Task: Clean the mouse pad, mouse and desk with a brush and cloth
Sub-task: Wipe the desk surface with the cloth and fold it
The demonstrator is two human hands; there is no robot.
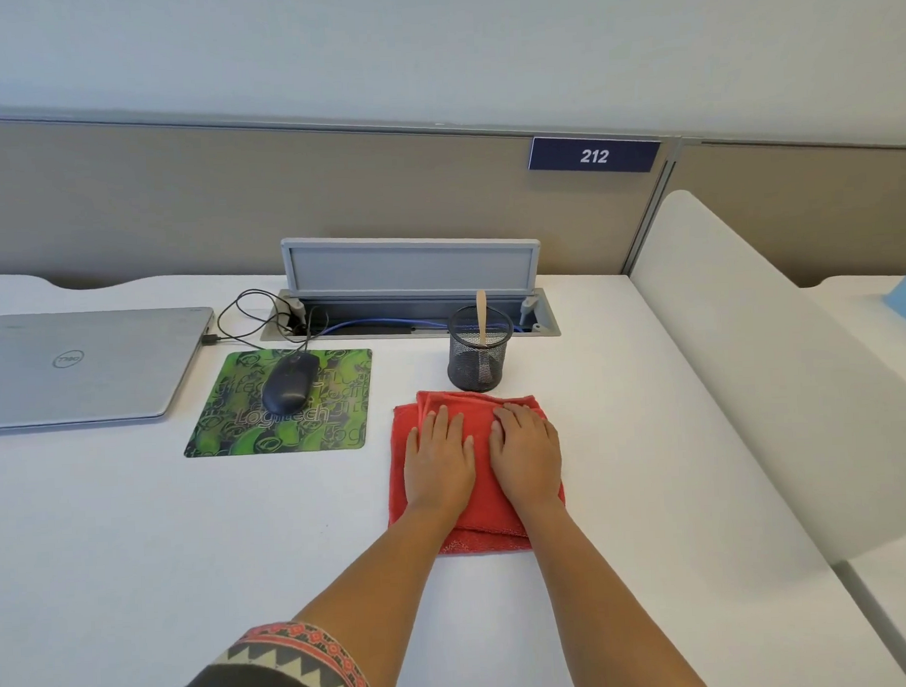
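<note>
A folded red cloth (484, 501) lies on the white desk (190, 532). My left hand (439, 462) and my right hand (526, 453) rest flat on it side by side, fingers straight. To the left, a dark wired mouse (288, 384) sits on a green patterned mouse pad (310, 430). Behind the cloth stands a black mesh cup (479, 352) with a wooden brush handle (482, 316) sticking out; the bristles are hidden inside.
A closed silver laptop (82, 366) lies at the left. An open cable tray (414, 314) with its grey lid raised and cables sits at the back. A white divider panel (749, 358) bounds the desk on the right.
</note>
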